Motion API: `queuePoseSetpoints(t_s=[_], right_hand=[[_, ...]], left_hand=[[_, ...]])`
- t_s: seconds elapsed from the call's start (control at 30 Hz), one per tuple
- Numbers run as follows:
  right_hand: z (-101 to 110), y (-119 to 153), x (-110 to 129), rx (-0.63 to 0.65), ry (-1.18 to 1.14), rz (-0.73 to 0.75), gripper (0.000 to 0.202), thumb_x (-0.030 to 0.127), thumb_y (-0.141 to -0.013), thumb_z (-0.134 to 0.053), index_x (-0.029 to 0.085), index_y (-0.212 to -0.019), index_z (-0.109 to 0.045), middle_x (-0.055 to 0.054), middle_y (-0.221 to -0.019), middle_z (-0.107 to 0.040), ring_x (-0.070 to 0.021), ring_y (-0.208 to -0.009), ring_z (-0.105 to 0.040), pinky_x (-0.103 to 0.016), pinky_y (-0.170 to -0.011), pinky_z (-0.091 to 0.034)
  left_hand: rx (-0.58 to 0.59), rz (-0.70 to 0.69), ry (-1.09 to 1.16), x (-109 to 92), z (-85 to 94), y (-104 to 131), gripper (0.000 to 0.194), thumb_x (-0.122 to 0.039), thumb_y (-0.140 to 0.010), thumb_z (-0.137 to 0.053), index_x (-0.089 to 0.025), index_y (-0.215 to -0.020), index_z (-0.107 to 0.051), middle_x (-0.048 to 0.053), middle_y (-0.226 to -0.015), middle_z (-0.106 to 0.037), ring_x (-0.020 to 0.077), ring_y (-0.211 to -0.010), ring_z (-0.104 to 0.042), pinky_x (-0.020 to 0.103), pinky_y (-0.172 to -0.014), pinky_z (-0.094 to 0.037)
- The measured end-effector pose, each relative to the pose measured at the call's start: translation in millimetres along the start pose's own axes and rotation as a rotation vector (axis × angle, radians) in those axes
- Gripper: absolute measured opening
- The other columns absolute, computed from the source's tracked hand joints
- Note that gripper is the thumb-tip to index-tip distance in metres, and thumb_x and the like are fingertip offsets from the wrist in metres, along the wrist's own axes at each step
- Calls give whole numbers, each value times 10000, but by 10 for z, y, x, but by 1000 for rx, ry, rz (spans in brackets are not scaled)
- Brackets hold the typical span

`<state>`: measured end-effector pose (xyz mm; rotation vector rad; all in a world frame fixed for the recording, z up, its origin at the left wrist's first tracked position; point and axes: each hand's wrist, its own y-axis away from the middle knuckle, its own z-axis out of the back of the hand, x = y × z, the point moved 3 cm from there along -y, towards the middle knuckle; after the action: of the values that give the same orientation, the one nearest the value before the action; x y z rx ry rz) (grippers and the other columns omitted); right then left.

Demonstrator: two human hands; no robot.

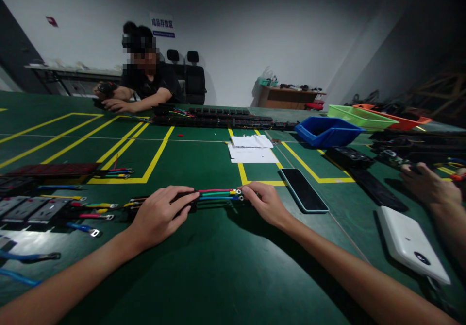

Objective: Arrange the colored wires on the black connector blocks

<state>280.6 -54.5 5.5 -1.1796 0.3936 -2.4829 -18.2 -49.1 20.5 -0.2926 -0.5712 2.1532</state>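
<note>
In the middle of the green table my left hand (162,215) is closed over the end of a dark bar or strip, mostly hidden beneath the palm and fingers. Red, green, yellow and blue wires (218,194) run out of it to the right and end in metal ring terminals (239,194). My right hand (266,202) pinches at those ends, thumb bent against the fingers; exactly which terminal it grips is hidden. To the left lie power strips with grey sockets (45,209), their coloured leads ending in similar terminals.
A phone (305,190) lies right of my right hand, with a white device (413,245) beyond it. Another person's hand (424,186) is at the right edge. Papers (253,155), a blue bin (325,133) and long black strips (218,121) lie farther back. A co-worker (153,84) sits opposite.
</note>
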Motion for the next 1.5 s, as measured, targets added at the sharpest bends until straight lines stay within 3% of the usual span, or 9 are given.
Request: queuePoseSetpoints(t_s=[0.1,0.27,0.47,0.67,0.83,1.03,1.23,1.43,1.5], right_hand=[[-10,0,-2,12,8,-17,432,430,-1051,-449,176,-889,-759,-19,-688,-631,-164,-642,-570,-292,-604,-372],[50,49,9,-155,-41,36,365,389,-1034,-492,170,-914,-758,-35,-756,-670,-156,-654,-574,-288,-618,-384],[-3,22,21,-6,54,63,479,405,-1051,-463,170,-743,-746,-13,-625,-562,-142,-583,-523,-291,-578,-323],[57,57,44,-156,44,82,482,417,-1048,-458,184,-742,-748,-21,-625,-586,-151,-588,-542,-294,-599,-357],[12,63,35,-21,46,64,490,405,-1043,-451,191,-714,-744,-14,-591,-587,-145,-555,-537,-291,-577,-361],[45,109,78,-100,71,151,400,356,-1049,-426,186,-939,-771,-48,-737,-642,-176,-680,-584,-313,-657,-412],[-39,75,69,79,143,112,375,325,-1047,-439,197,-887,-752,-45,-763,-648,-174,-701,-597,-304,-659,-403],[37,76,66,-132,83,94,273,331,-1030,-471,200,-981,-706,-39,-799,-647,-174,-696,-575,-306,-666,-415],[31,76,65,-115,100,82,261,334,-1025,-485,198,-1065,-704,-46,-843,-654,-177,-709,-580,-311,-677,-426]], left_hand=[[3,4,-2,5,-7,2,412,-235,-989,-554,-255,-1399,-599,95,-1314,-656,252,-1095,-648,417,-862,-549],[-12,2,-1,-5,8,-7,410,-224,-985,-557,-256,-1391,-606,92,-1307,-662,248,-1099,-653,406,-859,-550],[-9,-1,2,-19,27,-16,393,-231,-994,-546,-246,-1381,-610,96,-1305,-661,249,-1093,-650,411,-853,-550],[3,4,4,-4,5,0,409,-232,-993,-548,-254,-1397,-599,95,-1313,-656,246,-1104,-647,408,-864,-550],[2,3,-2,-13,16,-1,400,-226,-998,-541,-248,-1393,-599,97,-1316,-657,250,-1114,-643,409,-862,-544],[11,11,1,-7,0,-4,406,-222,-989,-547,-256,-1390,-605,92,-1311,-660,249,-1101,-648,410,-859,-545],[11,10,-4,-5,-3,-7,408,-227,-990,-548,-252,-1394,-600,96,-1304,-658,252,-1090,-648,421,-855,-548],[12,8,-8,-7,12,-3,416,-219,-989,-547,-258,-1401,-595,98,-1312,-654,248,-1096,-648,410,-861,-551],[5,4,-13,-9,18,-4,412,-220,-986,-551,-256,-1394,-601,100,-1306,-656,250,-1091,-651,413,-860,-554]])
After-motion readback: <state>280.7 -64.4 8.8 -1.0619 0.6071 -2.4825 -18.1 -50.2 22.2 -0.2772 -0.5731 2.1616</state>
